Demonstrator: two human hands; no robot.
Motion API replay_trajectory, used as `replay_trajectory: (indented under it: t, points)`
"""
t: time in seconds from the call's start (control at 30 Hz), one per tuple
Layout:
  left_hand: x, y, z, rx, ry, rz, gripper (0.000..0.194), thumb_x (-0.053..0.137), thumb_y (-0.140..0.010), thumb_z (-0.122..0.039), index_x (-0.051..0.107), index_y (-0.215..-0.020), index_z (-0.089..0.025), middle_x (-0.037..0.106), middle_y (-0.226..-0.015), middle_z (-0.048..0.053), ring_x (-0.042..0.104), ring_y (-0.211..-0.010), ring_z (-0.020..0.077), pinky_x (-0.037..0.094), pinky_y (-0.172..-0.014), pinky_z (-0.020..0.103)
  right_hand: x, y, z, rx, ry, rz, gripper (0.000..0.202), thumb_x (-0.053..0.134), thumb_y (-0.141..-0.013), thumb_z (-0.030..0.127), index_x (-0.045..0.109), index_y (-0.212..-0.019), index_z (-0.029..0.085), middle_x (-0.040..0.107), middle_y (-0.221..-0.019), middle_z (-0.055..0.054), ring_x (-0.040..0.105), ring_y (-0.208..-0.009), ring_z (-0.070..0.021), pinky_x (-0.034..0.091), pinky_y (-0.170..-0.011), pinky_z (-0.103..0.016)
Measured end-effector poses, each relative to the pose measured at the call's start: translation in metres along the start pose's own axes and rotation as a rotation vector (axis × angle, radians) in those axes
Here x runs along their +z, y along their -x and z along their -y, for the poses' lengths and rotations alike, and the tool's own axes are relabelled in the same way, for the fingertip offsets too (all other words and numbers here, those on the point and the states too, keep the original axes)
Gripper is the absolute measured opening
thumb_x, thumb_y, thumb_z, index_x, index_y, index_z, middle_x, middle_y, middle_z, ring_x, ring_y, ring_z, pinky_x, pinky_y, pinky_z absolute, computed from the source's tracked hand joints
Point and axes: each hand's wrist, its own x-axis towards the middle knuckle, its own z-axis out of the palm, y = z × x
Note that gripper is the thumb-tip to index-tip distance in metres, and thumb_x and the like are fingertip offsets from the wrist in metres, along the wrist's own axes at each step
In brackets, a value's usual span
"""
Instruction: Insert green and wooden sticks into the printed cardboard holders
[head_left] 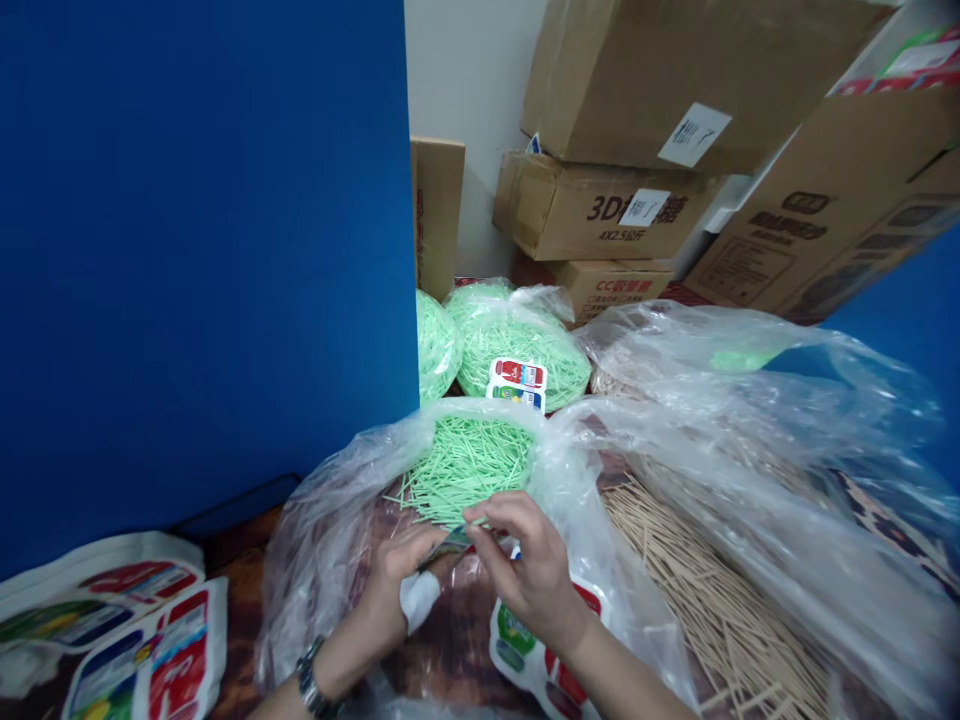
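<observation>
My right hand is closed in a pinch, with a thin light green stick between thumb and fingers. Beside it, my left hand curls with its fingertips near the same spot; a white crumpled wad, perhaps tissue, shows at its palm. Just beyond both hands, a heap of light green sticks lies in an opened clear plastic bag. Under my right forearm rests a white label card with red and green print, partly covered by the arm.
Tan sticks lie in another clear bag at right. Behind are filled bags of green sticks and stacked cardboard boxes. A tall blue panel blocks the left. More printed cards lie at lower left.
</observation>
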Motion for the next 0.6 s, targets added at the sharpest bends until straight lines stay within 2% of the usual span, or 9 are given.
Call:
replay_trajectory:
  t: [0.07, 0.13, 0.2, 0.27, 0.37, 0.43, 0.5, 0.53, 0.6]
  points:
    - [-0.002, -0.001, -0.003, 0.001, 0.02, 0.01, 0.017, 0.056, -0.088, -0.022, 0.073, -0.092, -0.019, 0.072, -0.08, 0.006, 0.068, -0.078, 0.0243, 0.055, -0.079, 0.036, -0.003, 0.0, 0.001, -0.03, 0.038, 0.048, 0.031, 0.052, -0.089, 0.008, 0.053, -0.115, 0.025, 0.069, -0.099, -0.007, 0.064, -0.092, -0.0196, 0.054, -0.081, -0.039]
    - [-0.004, -0.001, -0.002, 0.005, 0.041, 0.009, 0.018, 0.056, -0.087, -0.021, 0.072, -0.095, -0.018, 0.074, -0.085, 0.007, 0.069, -0.084, 0.0252, 0.055, -0.079, 0.035, -0.006, 0.0, 0.001, -0.085, 0.08, 0.109, 0.023, 0.051, -0.089, 0.013, 0.059, -0.109, 0.023, 0.067, -0.111, -0.01, 0.061, -0.102, -0.022, 0.05, -0.09, -0.044]
    - [-0.005, 0.0, 0.001, 0.001, 0.036, 0.019, 0.019, 0.056, -0.087, -0.02, 0.071, -0.097, -0.017, 0.074, -0.087, 0.008, 0.069, -0.086, 0.0249, 0.054, -0.081, 0.034, -0.007, 0.002, 0.001, -0.121, 0.142, 0.195, 0.018, 0.051, -0.09, 0.02, 0.063, -0.103, 0.022, 0.061, -0.125, -0.012, 0.055, -0.114, -0.0252, 0.042, -0.098, -0.049]
    - [-0.004, 0.003, 0.005, -0.009, 0.016, 0.03, 0.018, 0.055, -0.086, -0.018, 0.072, -0.093, -0.016, 0.073, -0.082, 0.007, 0.068, -0.084, 0.0243, 0.053, -0.081, 0.034, -0.006, 0.003, 0.001, -0.114, 0.201, 0.309, 0.017, 0.051, -0.091, 0.025, 0.066, -0.099, 0.023, 0.059, -0.13, -0.01, 0.051, -0.119, -0.0265, 0.033, -0.105, -0.054]
    - [-0.004, 0.008, 0.011, -0.048, 0.017, 0.019, 0.019, 0.054, -0.086, -0.02, 0.072, -0.089, -0.015, 0.073, -0.082, 0.007, 0.068, -0.078, 0.0226, 0.053, -0.076, 0.032, -0.007, 0.003, 0.001, -0.06, 0.23, 0.454, 0.021, 0.052, -0.092, 0.029, 0.066, -0.108, 0.027, 0.06, -0.129, -0.007, 0.051, -0.12, -0.0255, 0.025, -0.109, -0.057]
    - [-0.011, 0.013, 0.016, -0.139, 0.038, -0.036, 0.019, 0.056, -0.086, -0.024, 0.073, -0.089, -0.015, 0.074, -0.084, 0.007, 0.068, -0.075, 0.0212, 0.054, -0.07, 0.029, -0.013, 0.003, 0.001, -0.024, 0.224, 0.474, 0.033, 0.051, -0.092, 0.031, 0.057, -0.125, 0.029, 0.057, -0.133, -0.008, 0.051, -0.121, -0.0253, 0.026, -0.11, -0.057]
    - [-0.025, 0.018, 0.025, -0.278, 0.058, -0.146, 0.02, 0.06, -0.085, -0.03, 0.073, -0.087, -0.014, 0.075, -0.08, 0.006, 0.067, -0.069, 0.0203, 0.053, -0.064, 0.027, -0.024, 0.004, -0.001, 0.021, 0.22, 0.412, 0.045, 0.05, -0.093, 0.028, 0.044, -0.138, 0.027, 0.056, -0.133, -0.01, 0.051, -0.122, -0.0243, 0.03, -0.109, -0.053]
    - [-0.034, 0.02, 0.032, -0.354, 0.069, -0.219, 0.022, 0.063, -0.083, -0.033, 0.073, -0.085, -0.013, 0.075, -0.078, 0.006, 0.067, -0.067, 0.0203, 0.053, -0.061, 0.027, -0.031, 0.007, -0.003, 0.046, 0.221, 0.369, 0.047, 0.049, -0.094, 0.026, 0.041, -0.14, 0.026, 0.058, -0.13, -0.01, 0.053, -0.12, -0.0233, 0.033, -0.109, -0.049]
    - [-0.054, 0.024, 0.052, -0.466, 0.07, -0.409, 0.03, 0.069, -0.077, -0.041, 0.072, -0.081, -0.011, 0.074, -0.074, 0.006, 0.067, -0.063, 0.0203, 0.053, -0.058, 0.027, -0.044, 0.015, -0.01, 0.081, 0.236, 0.306, 0.044, 0.049, -0.094, 0.023, 0.045, -0.137, 0.027, 0.064, -0.122, -0.007, 0.059, -0.112, -0.0221, 0.039, -0.105, -0.044]
